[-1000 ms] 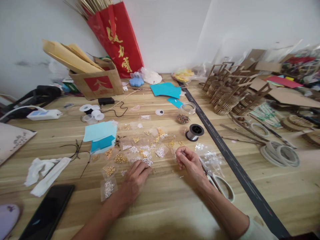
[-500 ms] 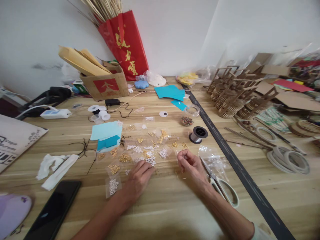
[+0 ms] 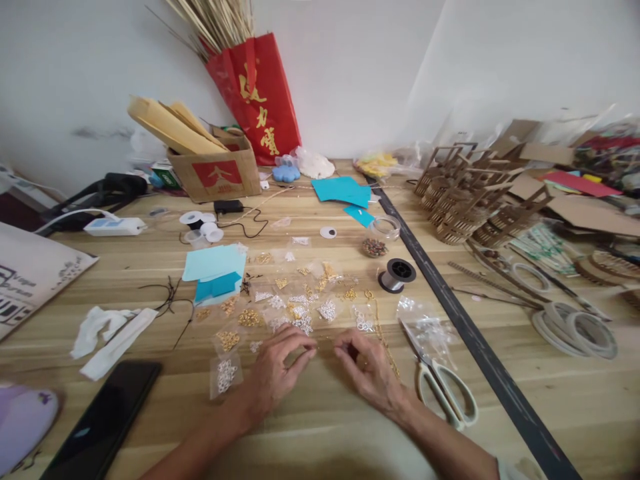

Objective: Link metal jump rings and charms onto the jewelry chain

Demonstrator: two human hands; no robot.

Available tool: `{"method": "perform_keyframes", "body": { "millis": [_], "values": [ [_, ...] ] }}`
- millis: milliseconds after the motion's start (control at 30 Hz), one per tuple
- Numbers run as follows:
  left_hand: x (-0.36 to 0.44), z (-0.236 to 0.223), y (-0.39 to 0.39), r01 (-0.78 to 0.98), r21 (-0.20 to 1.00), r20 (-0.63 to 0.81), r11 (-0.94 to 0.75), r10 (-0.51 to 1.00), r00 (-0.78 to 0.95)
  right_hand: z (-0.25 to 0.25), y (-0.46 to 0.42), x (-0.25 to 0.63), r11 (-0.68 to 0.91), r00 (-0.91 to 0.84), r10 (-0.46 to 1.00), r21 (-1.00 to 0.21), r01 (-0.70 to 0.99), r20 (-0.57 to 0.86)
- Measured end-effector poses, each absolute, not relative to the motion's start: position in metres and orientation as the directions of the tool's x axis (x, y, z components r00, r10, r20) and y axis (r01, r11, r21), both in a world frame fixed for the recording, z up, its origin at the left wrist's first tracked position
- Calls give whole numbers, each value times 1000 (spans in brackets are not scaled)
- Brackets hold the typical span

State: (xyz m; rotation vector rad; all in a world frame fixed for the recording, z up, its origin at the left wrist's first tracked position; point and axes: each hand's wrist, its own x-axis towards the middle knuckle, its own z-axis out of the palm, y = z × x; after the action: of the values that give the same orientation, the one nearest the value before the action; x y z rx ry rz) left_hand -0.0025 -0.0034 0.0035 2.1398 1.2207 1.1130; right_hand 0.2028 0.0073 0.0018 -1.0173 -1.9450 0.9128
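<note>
My left hand (image 3: 281, 357) is over the table just in front of the small beads, its thumb and forefinger pinched together. Opposite it, a short gap away, my right hand (image 3: 367, 370) also has its fingertips closed. A tiny gold glint shows between the hands, too small to name, and I cannot make out what either holds. Silver beads (image 3: 303, 325) lie just beyond my left fingers. Behind my right hand are a bag of silver rings (image 3: 365, 319) and a gold chain (image 3: 381, 327). White-handled scissors (image 3: 445, 383) rest to the right of my right wrist.
Small bags of gold beads (image 3: 249, 317) spread across the middle. A wire spool (image 3: 397, 275) stands to the right, near a dark strip (image 3: 450, 300). Blue paper (image 3: 215, 263) and a black phone (image 3: 103, 417) lie left. Small woven baskets (image 3: 460, 200) crowd the right back.
My right hand has moved left and slightly toward me, uncovering the silver rings and gold chain. My left hand has shifted slightly right and lower, its thumb and forefinger now pinched.
</note>
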Motion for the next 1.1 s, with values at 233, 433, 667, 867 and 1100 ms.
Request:
{"method": "perform_keyframes", "body": {
  "millis": [233,433,667,867,1100],
  "values": [
    [5,9,-6,475,736,352,-483,872,341,7,4,199,503,-473,819,-803,321,324],
    [9,8,-5,459,722,387,-517,852,351,2,1,199,503,-509,807,-801,324,301],
    [7,4,-6,464,745,361,-479,875,323,-2,2,197,537,-518,792,-771,341,323],
    [6,-1,-4,482,701,404,-526,849,340,-10,4,200,536,-524,799,-742,402,293],
    [1,-12,-1,553,592,434,-586,810,395,-15,7,201,513,-472,837,-695,504,276]
  ]
}}
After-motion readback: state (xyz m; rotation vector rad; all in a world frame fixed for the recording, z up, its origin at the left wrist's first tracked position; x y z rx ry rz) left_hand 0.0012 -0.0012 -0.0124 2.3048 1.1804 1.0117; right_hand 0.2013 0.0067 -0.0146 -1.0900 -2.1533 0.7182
